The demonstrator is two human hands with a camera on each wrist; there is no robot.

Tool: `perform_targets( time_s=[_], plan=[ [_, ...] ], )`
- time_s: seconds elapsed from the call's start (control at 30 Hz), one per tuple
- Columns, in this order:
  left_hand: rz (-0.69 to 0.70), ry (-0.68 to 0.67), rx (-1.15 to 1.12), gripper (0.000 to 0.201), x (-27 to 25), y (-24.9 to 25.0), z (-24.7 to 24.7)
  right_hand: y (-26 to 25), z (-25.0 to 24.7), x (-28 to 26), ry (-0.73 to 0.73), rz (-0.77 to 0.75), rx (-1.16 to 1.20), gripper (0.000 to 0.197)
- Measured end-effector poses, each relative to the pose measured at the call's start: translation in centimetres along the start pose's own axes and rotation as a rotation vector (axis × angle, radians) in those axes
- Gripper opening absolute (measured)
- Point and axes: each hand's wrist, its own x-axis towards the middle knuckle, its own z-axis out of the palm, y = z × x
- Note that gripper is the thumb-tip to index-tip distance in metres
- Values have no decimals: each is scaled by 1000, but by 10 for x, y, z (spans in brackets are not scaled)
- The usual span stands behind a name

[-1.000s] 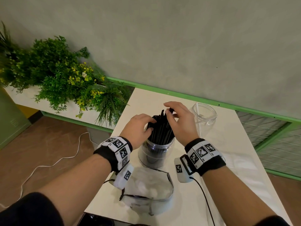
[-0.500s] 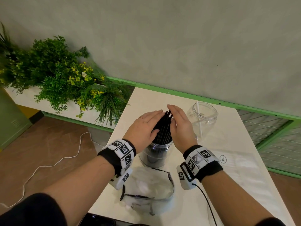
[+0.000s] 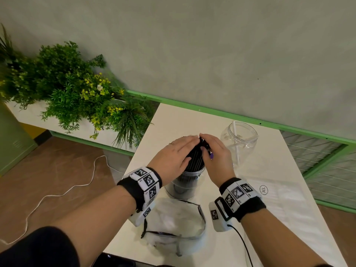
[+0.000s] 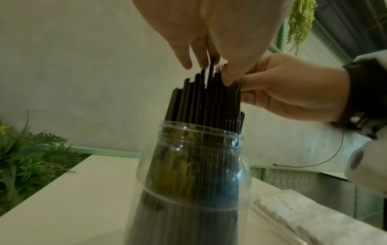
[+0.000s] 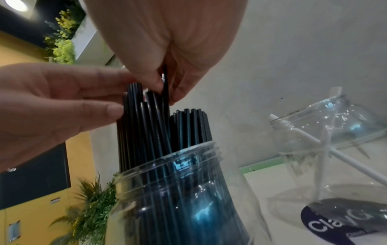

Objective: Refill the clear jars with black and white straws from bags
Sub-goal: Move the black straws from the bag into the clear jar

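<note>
Both my hands have flattened and closed in on the bundle since a second ago, when the right one was pinching straw tips and the left was curled at the jar's side. Now my left hand point(image 3: 174, 154) lies with straight fingers against the left flank of the black straws point(image 3: 196, 158), and my right hand point(image 3: 216, 158) presses the opposite flank, fingers mostly straight, so the bundle is squeezed between my two palms. From the right wrist view one straw runs up between the right thumb and fingers point(image 5: 180, 92), though I cannot tell whether it is truly pinched. These straws stand upright in the clear jar point(image 3: 184, 185) directly under my hands on the desk point(image 3: 173, 120), their tops uneven. Just beyond my right hand stands a second clear jar point(image 3: 239, 140) with one white straw point(image 3: 237, 145) leaning inside; its dark label point(image 5: 343, 220) reads partly "Clay", the rest unreadable. Beside my right wrist lies a flat bag point(image 3: 279, 195) marked "XL" in a circle. Near my left wrist sits an open clear bag point(image 3: 173, 222) with a dark rim.
</note>
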Motion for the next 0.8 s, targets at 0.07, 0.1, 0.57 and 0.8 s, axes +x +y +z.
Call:
perform_targets(
  time_s=[0.07, 0.1, 0.57, 0.8],
  plan=[
    [32, -30, 28, 45, -6, -7, 6, 1, -1, -1, -5, 1, 34, 33],
    [45, -35, 45, 43, -9, -11, 9, 2, -2, -1, -11, 10, 50, 32],
    [65, -259, 224, 52, -15, -4, 15, 9, -2, -4, -68, 325, 349, 35],
    [-53, -198, 176, 59, -26, -15, 4, 2, -4, -7, -34, 83, 134, 30]
  ],
)
